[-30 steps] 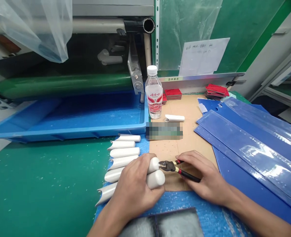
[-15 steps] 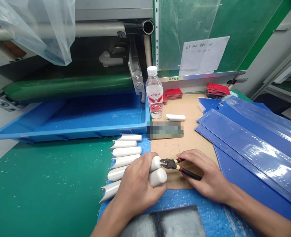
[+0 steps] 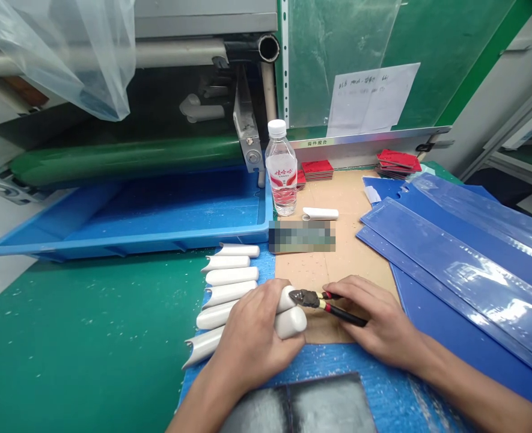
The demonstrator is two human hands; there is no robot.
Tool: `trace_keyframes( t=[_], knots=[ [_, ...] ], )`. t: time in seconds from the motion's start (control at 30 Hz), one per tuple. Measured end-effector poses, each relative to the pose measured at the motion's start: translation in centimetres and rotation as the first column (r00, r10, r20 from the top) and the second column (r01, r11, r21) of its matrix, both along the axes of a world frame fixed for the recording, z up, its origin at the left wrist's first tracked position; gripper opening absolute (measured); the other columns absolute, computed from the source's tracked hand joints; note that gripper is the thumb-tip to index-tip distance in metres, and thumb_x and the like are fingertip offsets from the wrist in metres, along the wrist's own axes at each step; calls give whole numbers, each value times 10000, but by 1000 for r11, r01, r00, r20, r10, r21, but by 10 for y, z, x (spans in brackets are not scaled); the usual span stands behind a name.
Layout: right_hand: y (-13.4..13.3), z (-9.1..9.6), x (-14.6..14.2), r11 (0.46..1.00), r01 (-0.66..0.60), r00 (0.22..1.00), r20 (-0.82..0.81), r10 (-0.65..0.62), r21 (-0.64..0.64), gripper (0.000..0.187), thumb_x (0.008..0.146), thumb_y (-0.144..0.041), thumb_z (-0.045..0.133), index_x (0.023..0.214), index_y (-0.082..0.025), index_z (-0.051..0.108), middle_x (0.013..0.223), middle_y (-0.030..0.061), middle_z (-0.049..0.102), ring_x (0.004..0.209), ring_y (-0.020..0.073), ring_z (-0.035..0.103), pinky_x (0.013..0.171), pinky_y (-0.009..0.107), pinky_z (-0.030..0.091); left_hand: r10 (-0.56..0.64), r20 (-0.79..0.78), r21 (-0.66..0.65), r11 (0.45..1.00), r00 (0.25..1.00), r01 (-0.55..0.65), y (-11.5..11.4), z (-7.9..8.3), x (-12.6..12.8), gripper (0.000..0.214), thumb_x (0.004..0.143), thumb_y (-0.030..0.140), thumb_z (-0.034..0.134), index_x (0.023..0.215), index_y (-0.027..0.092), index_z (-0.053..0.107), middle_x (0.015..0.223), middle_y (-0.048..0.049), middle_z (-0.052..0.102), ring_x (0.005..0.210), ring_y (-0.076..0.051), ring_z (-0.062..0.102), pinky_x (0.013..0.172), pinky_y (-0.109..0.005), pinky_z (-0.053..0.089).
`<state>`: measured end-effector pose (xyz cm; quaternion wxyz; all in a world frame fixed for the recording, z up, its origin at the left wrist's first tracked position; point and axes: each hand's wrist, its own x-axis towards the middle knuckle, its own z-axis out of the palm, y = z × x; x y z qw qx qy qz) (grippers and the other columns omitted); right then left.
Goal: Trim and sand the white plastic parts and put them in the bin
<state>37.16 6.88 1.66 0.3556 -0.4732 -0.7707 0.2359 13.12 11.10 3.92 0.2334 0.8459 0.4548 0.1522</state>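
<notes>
Left hand point(image 3: 252, 337) clamped around two white plastic channel pieces point(image 3: 290, 323), right hand point(image 3: 374, 319) gripping red-and-black side cutters point(image 3: 308, 298) (jaws shut, tips just beside the upper piece's end), both over a cardboard sheet point(image 3: 347, 258).

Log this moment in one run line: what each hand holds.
left hand: two white plastic channel pieces | right hand: side cutters, tips at upper piece

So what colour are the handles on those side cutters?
The handles are black with red and yellow bands, clearest in the head view.
</notes>
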Motion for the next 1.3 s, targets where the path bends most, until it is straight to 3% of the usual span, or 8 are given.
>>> trace_keyframes(
  t=[0.4, 0.93, 1.17, 1.23, 1.3],
  knots=[
    [3, 3, 3, 999, 34, 999, 39, -34, 1, 554, 809, -18, 593, 1316, -236, 556, 1207, 97, 625, 1124, 283, 574, 972, 447, 483, 60, 32, -21, 998, 998, -59, 2, 5, 1, 397, 710, 190, 565, 1077, 268, 435, 899, -15, 613, 844, -265, 614, 699, -349, 425],
    [-3, 2, -3, 997, 71, 995, -69, -70, 3, 332, 905, -90, 586, 1204, -229, 623, 995, 42, 698, 878, 205, 663, 765, 307, 516, 21, 43, -36, 999, 999, -19, -2, 1, 4, 367, 703, 158, 565, 1040, 256, 459, 909, 1, 595, 833, -242, 570, 702, -337, 395],
    [3, -1, -1, 993, 109, 985, -126, -114, -49, 357, 882, -77, 623, 1192, -254, 633, 1052, 31, 699, 944, 209, 664, 822, 308, 515, 29, 51, -10, 1000, 998, -29, -2, -1, 4, 348, 703, 163, 569, 1025, 246, 469, 888, -8, 591, 818, -247, 570, 675, -334, 393],
    [3, -1, -1, 994, 89, 988, -124, -96, -65, 360, 885, -86, 632, 1203, -255, 631, 1060, 35, 694, 953, 211, 662, 823, 313, 521, 24, 62, -1, 1000, 998, -24, -2, -3, 4, 431, 699, 156, 574, 1109, 244, 476, 915, -12, 607, 825, -247, 581, 698, -340, 413],
    [2, -2, -1, 994, 71, 988, -133, -82, -84, 367, 885, -92, 641, 1213, -256, 629, 1071, 38, 690, 962, 210, 662, 826, 313, 530, 21, 85, 19, 1000, 996, -22, -2, -4, 3, 636, 704, 148, 581, 1309, 254, 417, 983, -21, 621, 834, -241, 591, 724, -344, 437]
  ],
)
